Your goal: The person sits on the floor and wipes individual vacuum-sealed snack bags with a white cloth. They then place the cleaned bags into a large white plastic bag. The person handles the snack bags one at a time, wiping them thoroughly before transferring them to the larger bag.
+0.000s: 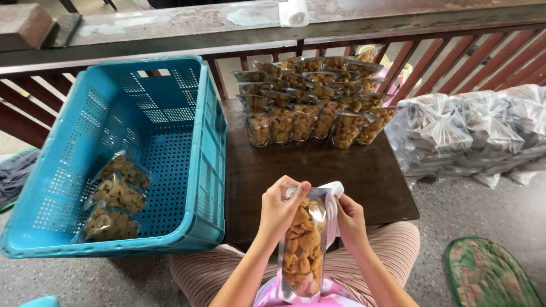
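My left hand grips the top of a clear pouch of brown fried snacks, held upright over my lap. My right hand holds the pouch's other side together with a white cloth. Several filled snack pouches stand in rows at the far end of a low dark table. To my left a turquoise perforated plastic crate holds three snack pouches lying at its near left.
A pile of clear plastic bags sits at the right of the table. A reddish wooden railing runs behind, with a white roll on its ledge. A patterned green mat lies on the floor at the right.
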